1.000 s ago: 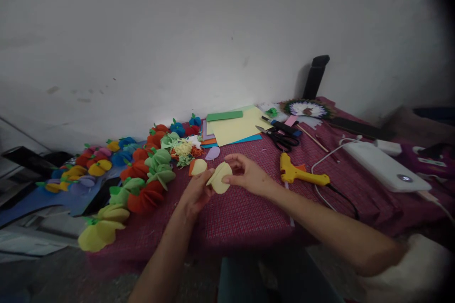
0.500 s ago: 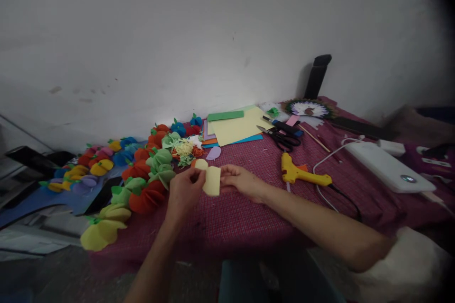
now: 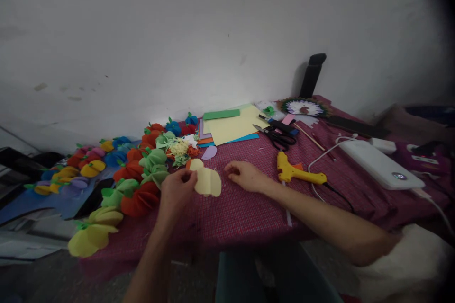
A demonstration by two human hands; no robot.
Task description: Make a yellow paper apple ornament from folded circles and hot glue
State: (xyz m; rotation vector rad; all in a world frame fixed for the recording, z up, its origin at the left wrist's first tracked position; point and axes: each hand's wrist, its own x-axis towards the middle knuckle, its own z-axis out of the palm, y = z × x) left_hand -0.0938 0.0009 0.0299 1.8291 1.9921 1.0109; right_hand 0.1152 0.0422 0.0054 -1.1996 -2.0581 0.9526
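My left hand (image 3: 177, 188) pinches a pale yellow folded paper piece (image 3: 207, 182) and holds it just above the maroon checked cloth (image 3: 249, 213). A second pale yellow paper circle (image 3: 195, 164) lies right behind it on the cloth. My right hand (image 3: 244, 175) rests on the cloth to the right of the paper, fingers curled loosely, with nothing visible in them.
Many coloured paper fruit shapes (image 3: 142, 184) lie in rows to the left. Behind are coloured paper sheets (image 3: 234, 125), black scissors (image 3: 280, 138), a yellow glue gun (image 3: 296, 173) with its cord, a white power bank (image 3: 378, 164) and a paper fan ornament (image 3: 304, 106).
My right hand has let go of the yellow paper piece and dropped onto the cloth. My left hand keeps the piece, which has turned and opened out flatter.
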